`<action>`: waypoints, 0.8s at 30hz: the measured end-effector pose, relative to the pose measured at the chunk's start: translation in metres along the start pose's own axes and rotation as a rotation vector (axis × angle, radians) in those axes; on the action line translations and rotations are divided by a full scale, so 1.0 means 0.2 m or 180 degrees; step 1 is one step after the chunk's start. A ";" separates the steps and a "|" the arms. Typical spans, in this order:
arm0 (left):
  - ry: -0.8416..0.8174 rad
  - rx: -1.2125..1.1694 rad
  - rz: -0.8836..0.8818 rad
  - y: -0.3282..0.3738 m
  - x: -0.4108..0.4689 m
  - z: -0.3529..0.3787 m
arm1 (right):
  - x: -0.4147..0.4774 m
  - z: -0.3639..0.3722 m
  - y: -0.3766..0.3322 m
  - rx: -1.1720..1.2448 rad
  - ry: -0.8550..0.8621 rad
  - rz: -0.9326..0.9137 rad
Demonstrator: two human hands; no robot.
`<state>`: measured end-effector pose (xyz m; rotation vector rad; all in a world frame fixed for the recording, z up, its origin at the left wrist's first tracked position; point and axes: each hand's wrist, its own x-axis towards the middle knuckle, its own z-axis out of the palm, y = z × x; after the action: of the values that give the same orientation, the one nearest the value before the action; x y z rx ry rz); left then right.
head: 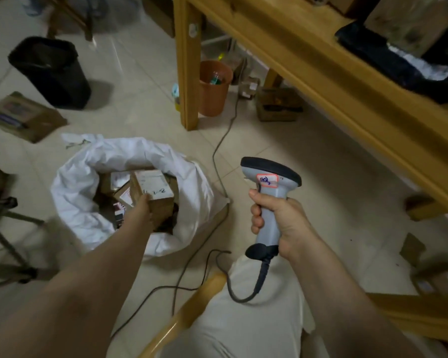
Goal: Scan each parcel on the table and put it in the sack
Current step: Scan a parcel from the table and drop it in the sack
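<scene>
A white sack (86, 182) stands open on the tiled floor at centre left, with several brown cardboard parcels inside. My left hand (139, 211) reaches into its mouth and holds a brown parcel (154, 188) with a white label and handwriting on top. My right hand (274, 219) grips the handle of a grey barcode scanner (269, 182), which has a dark head and an orange-edged sticker. The scanner's cable runs down past my leg. On the wooden table (321, 73) at upper right lie a dark bag parcel (388, 60) and a brown box (411, 19).
A black bin (52, 71) and a flat cardboard box (23, 116) are on the floor at left. An orange bin (214, 86) stands by the table leg (189, 63). Cables cross the floor by the sack. More boxes lie under the table and at far right.
</scene>
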<state>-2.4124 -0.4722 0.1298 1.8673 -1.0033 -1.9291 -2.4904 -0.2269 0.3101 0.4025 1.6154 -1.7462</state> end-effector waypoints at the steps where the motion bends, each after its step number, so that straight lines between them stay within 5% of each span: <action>1: -0.0161 0.0023 -0.0013 0.01 0.02 0.04 | 0.01 0.00 0.00 0.0000 0.0008 0.0014; 9: -0.0839 0.0795 0.0623 -0.01 -0.33 0.26 | -0.04 -0.08 -0.04 0.0030 0.0063 -0.0152; 18: -0.2167 0.2189 0.3955 -0.11 -1.23 0.69 | -0.41 -0.41 -0.18 0.0757 0.0621 -0.0970; 24: -0.3207 0.2195 0.5301 -0.25 -1.95 0.96 | -0.82 -0.82 -0.31 0.1474 0.1405 -0.1915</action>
<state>-2.5315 -0.1345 0.3822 -0.4165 -2.4389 -1.1664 -2.4562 -0.0256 0.4366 0.5922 1.7323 -2.6580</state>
